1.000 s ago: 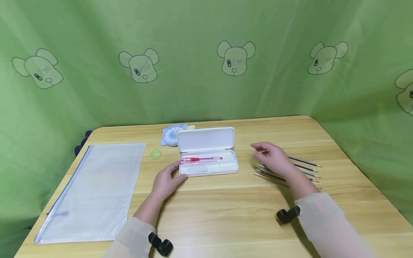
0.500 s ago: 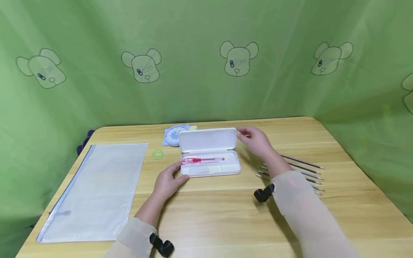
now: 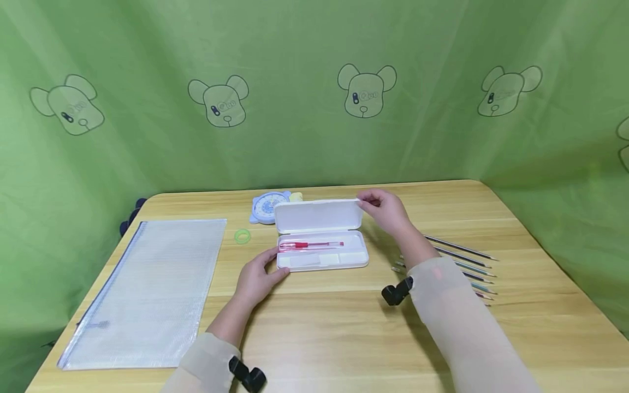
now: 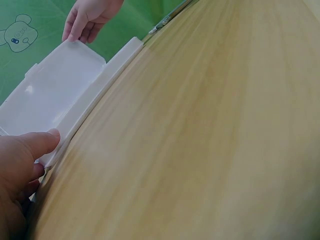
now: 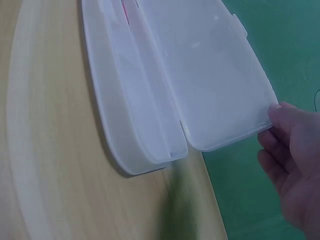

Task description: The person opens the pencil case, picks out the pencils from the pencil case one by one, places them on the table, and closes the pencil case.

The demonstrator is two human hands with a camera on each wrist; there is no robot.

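Observation:
A white plastic pencil case (image 3: 352, 264) stands with its lid (image 3: 319, 216) raised. Inside the tray lies a red pen (image 3: 304, 245), beside a whitish flat piece. My left hand (image 3: 256, 278) grips the case's left end, its thumb (image 4: 42, 143) on the front corner. At the lid's upper right corner, my right hand (image 3: 385, 212) pinches the edge; the right wrist view shows its thumb (image 5: 282, 117) on the lid's inner face. Several pencils (image 3: 461, 248) lie beyond the right forearm, which covers some of their ends.
A clear zip pouch (image 3: 152, 295) lies flat at the table's left. Behind the case's left side sit a green ring (image 3: 236, 236) and a blue clock-like piece (image 3: 267, 207), partly hidden by the lid. A green curtain (image 3: 295, 147) hangs behind the table.
My right hand has moved left and away from me, from over the pencils to the lid's corner, and pinches it. The left hand stays on the case.

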